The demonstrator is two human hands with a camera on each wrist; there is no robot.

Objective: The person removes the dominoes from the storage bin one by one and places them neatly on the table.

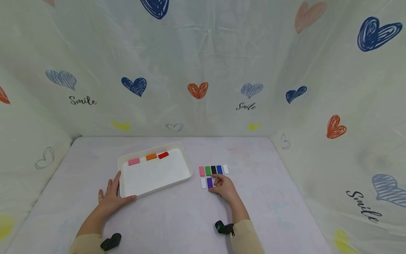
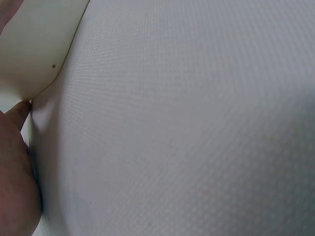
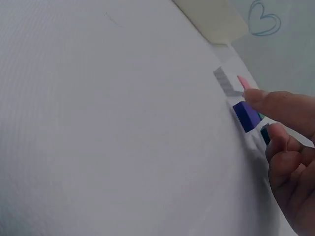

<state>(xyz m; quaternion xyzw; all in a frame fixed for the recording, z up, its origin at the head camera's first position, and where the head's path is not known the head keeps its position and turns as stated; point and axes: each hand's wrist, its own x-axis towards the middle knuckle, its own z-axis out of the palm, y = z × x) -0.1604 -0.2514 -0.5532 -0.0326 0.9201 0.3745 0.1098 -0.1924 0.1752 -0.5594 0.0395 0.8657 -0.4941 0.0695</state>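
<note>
My left hand rests at the near left corner of a white tray. Its fingers are spread, the thumb along the front edge and a finger along the left side. Inside, by the tray's back wall, lie a pink block, an orange block and a red block. My right hand is over a purple block, thumb and forefinger apart around it, the other fingers bent. The purple block's near end shows uncovered in the right wrist view. Beside it lies a white block.
Behind the purple block runs a row of pink, green, black, dark blue and white blocks. A curtain printed with hearts hangs behind and beside the table.
</note>
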